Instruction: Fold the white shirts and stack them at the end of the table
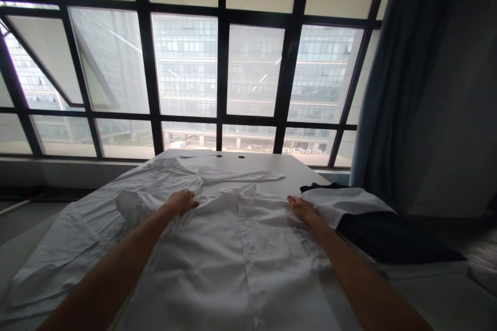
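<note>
A white button-front shirt (pixel 221 264) is spread in front of me, its collar toward the window and its row of buttons running down the middle. My left hand (pixel 182 201) is closed on the shirt's left shoulder, thumb and fingers pinching the cloth. At the opposite shoulder, my right hand (pixel 302 209) pinches the fabric in the same way. Both arms are stretched forward over the shirt. The lower end of the shirt runs out of view at the bottom.
Another white garment (pixel 77 238) lies rumpled at the left, one sleeve (pixel 244 175) reaching across the white table (pixel 267 161). A dark and white pile of folded clothes (pixel 388 232) sits at the right. Behind are a large window (pixel 186 67) and a blue curtain (pixel 392 98).
</note>
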Tool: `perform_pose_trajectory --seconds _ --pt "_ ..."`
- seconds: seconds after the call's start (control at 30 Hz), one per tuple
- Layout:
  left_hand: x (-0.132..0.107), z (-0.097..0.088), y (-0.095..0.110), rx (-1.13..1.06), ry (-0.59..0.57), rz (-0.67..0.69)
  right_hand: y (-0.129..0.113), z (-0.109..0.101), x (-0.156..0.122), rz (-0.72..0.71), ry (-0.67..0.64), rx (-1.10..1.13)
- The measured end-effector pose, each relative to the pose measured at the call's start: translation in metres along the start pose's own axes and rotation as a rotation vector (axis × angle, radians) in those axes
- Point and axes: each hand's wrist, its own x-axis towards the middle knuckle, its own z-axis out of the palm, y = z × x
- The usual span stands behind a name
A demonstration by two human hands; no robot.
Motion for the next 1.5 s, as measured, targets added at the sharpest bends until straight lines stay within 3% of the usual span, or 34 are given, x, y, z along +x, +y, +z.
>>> perform_pose_trajectory --seconds 0.1,0.27,0.37,0.47,0.6,0.7,0.77,0.83,0.93,1.03,1.13,1.33,1.5 --pt "-0.001 -0.015 -0.004 -0.019 0.057 -0.048 0.004 -0.005 0.006 0.009 -0.033 -0.050" --pt "-0.020 -0.032 -0.007 -0.012 0.353 -0.003 -0.003 -0.023 0.012 0.028 -0.084 -0.140" --pt "-0.034 -0.036 -0.012 0.044 0.433 0.032 -0.009 -0.034 0.008 0.014 0.007 -0.209" --pt "-0.041 -0.038 -0.027 0.076 0.381 -0.031 -0.008 -0.038 0.002 0.018 0.096 -0.309" --pt "-0.041 -0.039 -0.053 0.164 0.176 -0.053 -0.011 -0.033 -0.003 0.073 0.089 -0.405" --pt "-0.037 -0.039 -0.058 0.200 0.033 -0.072 -0.029 -0.030 -0.002 -0.056 0.149 -0.392" --pt "-0.035 -0.038 -0.048 0.207 0.014 -0.098 -0.050 -0.029 0.001 -0.241 0.217 -0.309" --pt "-0.032 -0.036 -0.026 0.195 0.113 -0.063 -0.074 -0.027 0.004 -0.443 0.284 -0.218" --pt "-0.023 -0.029 0.022 0.112 0.296 0.214 -0.107 -0.022 0.012 -0.655 0.253 -0.173" --pt "-0.005 -0.018 0.072 0.065 0.331 0.518 -0.129 -0.015 0.022 -0.700 0.128 -0.143" --pt "0.020 -0.005 0.104 0.064 0.304 0.589 -0.140 -0.008 0.030 -0.674 0.025 -0.066" --pt "0.058 0.009 0.116 0.121 0.117 0.632 -0.139 -0.007 0.040 -0.719 0.048 -0.162" --pt "0.060 0.004 0.107 0.113 0.228 0.665 -0.134 -0.019 0.045 -0.738 0.145 -0.214"
